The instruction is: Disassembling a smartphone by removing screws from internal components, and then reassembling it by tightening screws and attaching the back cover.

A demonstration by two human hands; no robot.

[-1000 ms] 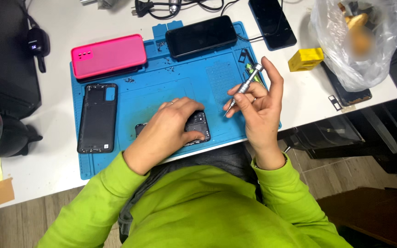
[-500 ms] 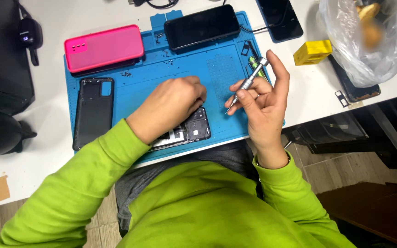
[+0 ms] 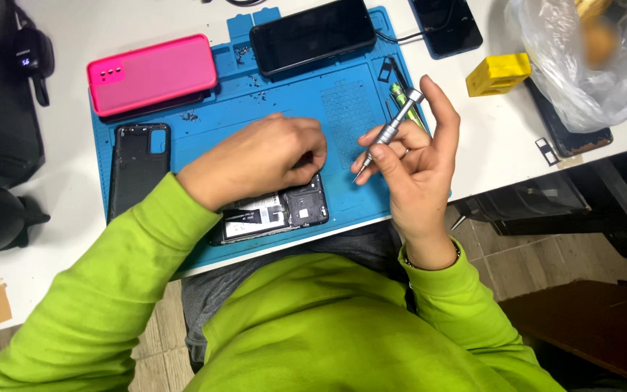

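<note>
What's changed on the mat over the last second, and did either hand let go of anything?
The left hand has slid up the opened phone, baring its lower half. The right hand has kept the screwdriver, tip off the phone. Nothing was let go. The pink case, back cover and dark phone stayed put on the blue mat.

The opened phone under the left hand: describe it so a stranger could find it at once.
Start at the blue work mat on the white table. The opened phone lies at the mat's near edge, partly under the left hand. Unlike the pink phone and the bare black back cover, its insides show.
</note>
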